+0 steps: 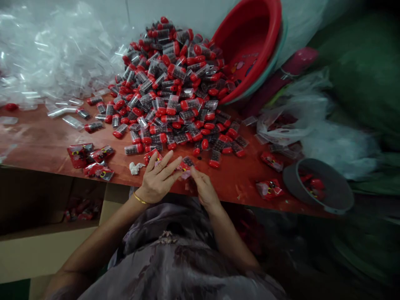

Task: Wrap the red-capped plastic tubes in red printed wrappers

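My left hand (158, 177), a gold bangle at its wrist, hovers at the table's front edge with its fingers stretched out and apart. Its fingertips reach the side of a small red plastic packet (186, 163). My right hand (204, 185) pinches that packet between thumb and fingers; part of it is hidden. Another red packet (152, 156) lies partly behind my left fingers, beside a crumpled white scrap (136, 168). Just beyond both hands rises a large heap of clear tubes with red caps (175, 100), filled with dark round pieces.
Several finished-looking red packets (90, 160) lie to the left on the red table (34, 141). Clear empty tubes (56, 54) are piled behind them. A red basin (271, 46) leans at the back. A grey bowl (337, 196) stands at right; an open carton (46, 250) sits below left.
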A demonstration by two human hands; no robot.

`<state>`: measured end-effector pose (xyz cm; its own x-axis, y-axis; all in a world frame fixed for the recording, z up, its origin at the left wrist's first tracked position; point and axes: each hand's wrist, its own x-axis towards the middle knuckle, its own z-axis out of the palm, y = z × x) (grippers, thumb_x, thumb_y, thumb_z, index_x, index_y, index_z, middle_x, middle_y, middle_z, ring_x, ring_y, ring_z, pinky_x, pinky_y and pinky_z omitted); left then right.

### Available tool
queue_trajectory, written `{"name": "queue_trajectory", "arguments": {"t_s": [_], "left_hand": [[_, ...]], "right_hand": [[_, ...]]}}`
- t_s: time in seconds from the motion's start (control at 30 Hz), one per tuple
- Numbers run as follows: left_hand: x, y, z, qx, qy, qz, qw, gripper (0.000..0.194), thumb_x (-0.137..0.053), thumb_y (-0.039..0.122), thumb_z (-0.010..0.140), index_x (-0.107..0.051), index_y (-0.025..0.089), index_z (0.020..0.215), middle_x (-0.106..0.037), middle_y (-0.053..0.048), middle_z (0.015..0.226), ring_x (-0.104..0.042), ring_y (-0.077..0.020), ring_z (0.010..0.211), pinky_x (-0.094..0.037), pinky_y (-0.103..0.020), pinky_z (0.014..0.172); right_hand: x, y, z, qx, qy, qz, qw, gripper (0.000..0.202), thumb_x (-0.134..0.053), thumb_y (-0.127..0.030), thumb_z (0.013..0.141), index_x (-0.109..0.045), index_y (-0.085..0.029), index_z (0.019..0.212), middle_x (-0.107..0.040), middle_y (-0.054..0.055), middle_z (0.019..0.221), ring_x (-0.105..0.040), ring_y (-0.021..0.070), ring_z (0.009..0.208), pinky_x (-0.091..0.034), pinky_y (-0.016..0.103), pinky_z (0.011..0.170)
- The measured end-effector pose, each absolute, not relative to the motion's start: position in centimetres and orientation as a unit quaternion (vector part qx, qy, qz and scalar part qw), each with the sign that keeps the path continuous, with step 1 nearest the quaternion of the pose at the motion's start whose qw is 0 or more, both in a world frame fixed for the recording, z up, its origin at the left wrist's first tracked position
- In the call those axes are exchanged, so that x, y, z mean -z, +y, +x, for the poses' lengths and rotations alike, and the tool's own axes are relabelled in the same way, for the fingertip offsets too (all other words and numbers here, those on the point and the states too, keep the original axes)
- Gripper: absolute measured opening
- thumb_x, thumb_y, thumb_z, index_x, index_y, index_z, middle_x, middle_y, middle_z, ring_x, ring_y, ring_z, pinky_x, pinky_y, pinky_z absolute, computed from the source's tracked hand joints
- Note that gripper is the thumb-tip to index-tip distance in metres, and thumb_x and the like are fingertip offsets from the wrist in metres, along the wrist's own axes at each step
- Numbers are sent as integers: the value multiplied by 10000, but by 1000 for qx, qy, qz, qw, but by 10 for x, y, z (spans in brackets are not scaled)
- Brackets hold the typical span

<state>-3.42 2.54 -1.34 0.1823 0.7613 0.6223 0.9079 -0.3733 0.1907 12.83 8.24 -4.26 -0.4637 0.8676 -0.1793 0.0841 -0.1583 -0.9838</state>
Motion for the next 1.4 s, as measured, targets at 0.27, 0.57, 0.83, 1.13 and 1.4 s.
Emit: {"name": "queue_trajectory", "arguments": {"t_s": [0.27,0.57,0.83,1.13,1.4], "left_hand": [[18,11,-15,498,-686,-477,-232,334,-589,410,803,-697,180,1020,-707,-103,1064,-636,-252,1022,-442,-403,957],[21,9,-1,559,-583,-171,-564,446,-822,471,491,-700,124,744,-676,-23,690,-569,-97,579,-452,-191,512],[33,10,-11,618,-593,-148,-495,389,-833,439,485,-718,119,674,-679,-9,623,-553,-88,547,-471,-213,575],[14,17,-19,629,-577,-80,-514,457,-871,412,380,-691,113,675,-675,-16,657,-585,-106,578,-495,-227,567],[20,12,-21,587,-565,-60,-577,469,-864,447,396,-644,116,648,-654,-5,619,-583,-89,532,-502,-214,533]], "right_hand": [[40,70,127,-499,-639,-430,396,278,-528,-420,849,-602,-189,713,-592,-24,580,-529,109,505,-423,217,505],[57,58,122,-248,-800,-384,388,290,-410,-322,938,-593,-181,762,-618,27,645,-574,144,593,-432,244,558],[48,74,125,-246,-847,-314,351,251,-378,-242,943,-625,-198,936,-674,39,781,-622,156,733,-493,262,676],[34,157,160,-54,-975,-204,69,470,-476,-27,830,-593,-289,1202,-561,59,1301,-528,229,1052,-440,366,802],[42,145,170,-85,-975,-192,76,417,-670,-335,792,-568,-214,1177,-579,105,1253,-511,268,1087,-391,413,876]]}}
